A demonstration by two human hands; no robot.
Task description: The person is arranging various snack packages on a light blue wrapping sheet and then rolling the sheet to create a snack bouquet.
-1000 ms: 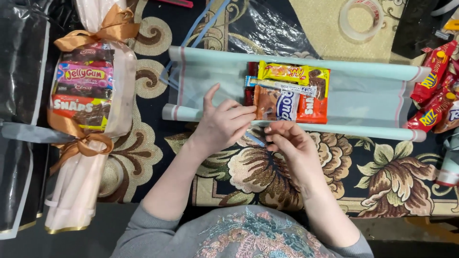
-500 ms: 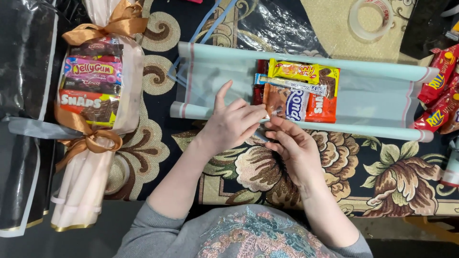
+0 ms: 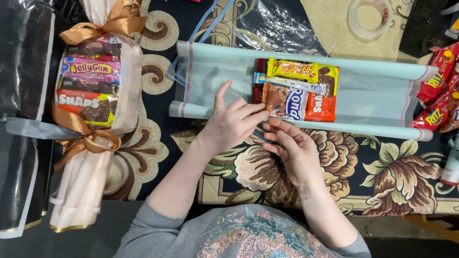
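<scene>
Left hand (image 3: 234, 122) lies palm down at the near rolled edge of the pale blue wrap (image 3: 377, 98), fingers loosely spread, fingertips (image 3: 260, 116) reaching to the lower left corner of the snack stack (image 3: 296, 93). Index finger raised, pointing away from the body. Nothing clenched; whether the fingertips pinch something small against the right hand, cannot tell.

Right hand (image 3: 291, 148) sits just beside it, palm turned up, fingers half curled toward the left fingertips. The two hands nearly touch at the wrap's edge. What lies between them is too small to make out.

Versus half a second ago: both hands in much the same place, left index a little more upright, stack unmoved.

Snack stack rests in the middle of the wrap, between its two rolled edges: yellow bar on top, thin blue-white bar under it, orange-brown packets nearest the hands.

Further out: finished bouquet (image 3: 93, 110) of sweets with bronze ribbon at left, on cream paper. Red snack packets (image 3: 437, 88) at right edge. Clear tape roll (image 3: 367, 18) top right. Floral carpet (image 3: 363, 177) under everything. Grey sleeves at bottom.
</scene>
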